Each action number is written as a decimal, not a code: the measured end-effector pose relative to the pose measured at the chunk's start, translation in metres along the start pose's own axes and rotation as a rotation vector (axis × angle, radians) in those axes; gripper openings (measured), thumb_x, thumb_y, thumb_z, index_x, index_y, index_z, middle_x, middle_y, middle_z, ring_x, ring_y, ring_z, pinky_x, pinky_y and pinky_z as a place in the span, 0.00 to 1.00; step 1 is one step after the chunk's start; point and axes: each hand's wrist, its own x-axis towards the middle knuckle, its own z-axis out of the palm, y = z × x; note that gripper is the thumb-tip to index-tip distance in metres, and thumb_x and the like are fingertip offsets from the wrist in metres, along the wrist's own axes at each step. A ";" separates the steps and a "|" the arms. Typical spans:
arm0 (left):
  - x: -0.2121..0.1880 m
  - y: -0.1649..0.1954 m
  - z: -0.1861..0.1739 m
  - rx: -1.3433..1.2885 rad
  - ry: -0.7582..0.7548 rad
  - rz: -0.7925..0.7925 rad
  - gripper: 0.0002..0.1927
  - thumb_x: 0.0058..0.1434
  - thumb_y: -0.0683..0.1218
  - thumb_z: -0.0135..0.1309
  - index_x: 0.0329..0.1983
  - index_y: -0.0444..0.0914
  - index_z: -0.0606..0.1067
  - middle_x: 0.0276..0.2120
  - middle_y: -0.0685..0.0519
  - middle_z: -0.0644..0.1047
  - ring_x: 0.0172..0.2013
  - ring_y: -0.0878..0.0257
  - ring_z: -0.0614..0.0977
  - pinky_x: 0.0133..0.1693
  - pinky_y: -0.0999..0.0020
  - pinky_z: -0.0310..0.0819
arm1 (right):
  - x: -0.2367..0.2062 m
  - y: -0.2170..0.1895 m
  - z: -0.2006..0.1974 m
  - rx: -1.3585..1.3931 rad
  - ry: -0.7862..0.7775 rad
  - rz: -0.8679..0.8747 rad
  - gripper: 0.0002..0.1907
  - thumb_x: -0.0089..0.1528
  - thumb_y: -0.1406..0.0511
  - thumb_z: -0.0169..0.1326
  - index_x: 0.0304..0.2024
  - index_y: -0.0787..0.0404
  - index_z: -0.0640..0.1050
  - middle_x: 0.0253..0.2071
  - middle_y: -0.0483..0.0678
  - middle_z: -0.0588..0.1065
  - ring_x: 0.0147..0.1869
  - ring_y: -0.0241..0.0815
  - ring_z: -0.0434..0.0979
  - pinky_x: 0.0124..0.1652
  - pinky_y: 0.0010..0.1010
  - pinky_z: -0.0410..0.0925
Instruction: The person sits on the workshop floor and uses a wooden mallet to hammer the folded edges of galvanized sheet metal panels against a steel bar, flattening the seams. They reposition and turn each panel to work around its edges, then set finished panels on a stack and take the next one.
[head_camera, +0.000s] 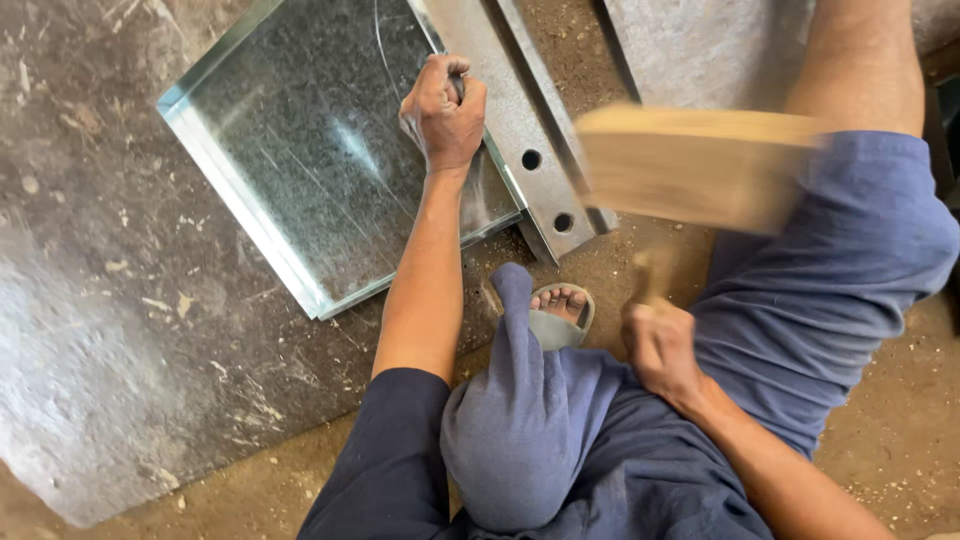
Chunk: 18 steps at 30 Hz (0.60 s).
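My left hand (443, 112) is clenched over the right edge of the galvanised sheet-metal tray (300, 150), fingers curled around the folded rim where it lies against the steel angle bar (520, 130). My right hand (660, 345) is closed around the handle of a wooden mallet (700, 165), whose broad head is blurred, hanging just beside and right of the bar. The tray lies flat on the dark metal floor plate (90, 330), one corner pointing toward my sandalled foot (562, 305), with the bar running along its right side; two round holes show near the bar's lower end.

To do this well, I judge I should keep the left fist pressing the rim hard against the bar so the sheet cannot hop, keep my knuckles clear of where the mallet lands, and bring the flat face down square, not on its edge, so the fold stays straight and undented.
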 end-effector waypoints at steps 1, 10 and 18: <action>0.000 0.000 0.001 0.011 0.001 -0.006 0.09 0.50 0.36 0.58 0.32 0.41 0.76 0.20 0.58 0.72 0.19 0.69 0.70 0.25 0.71 0.65 | 0.003 -0.001 0.000 0.196 0.006 0.319 0.22 0.77 0.57 0.39 0.30 0.60 0.69 0.24 0.42 0.64 0.24 0.33 0.62 0.25 0.28 0.57; 0.007 0.004 -0.002 0.061 0.007 0.059 0.07 0.51 0.39 0.58 0.33 0.42 0.76 0.23 0.56 0.74 0.20 0.69 0.72 0.25 0.71 0.66 | 0.012 -0.003 -0.004 0.659 0.024 0.865 0.24 0.71 0.54 0.37 0.27 0.62 0.68 0.16 0.44 0.64 0.16 0.36 0.61 0.16 0.31 0.57; 0.010 0.005 -0.003 0.106 -0.045 0.018 0.09 0.54 0.41 0.56 0.38 0.43 0.78 0.25 0.55 0.76 0.22 0.62 0.77 0.27 0.66 0.69 | -0.009 0.051 0.009 0.382 -0.080 0.655 0.27 0.72 0.53 0.43 0.21 0.61 0.67 0.17 0.43 0.63 0.20 0.35 0.59 0.20 0.33 0.54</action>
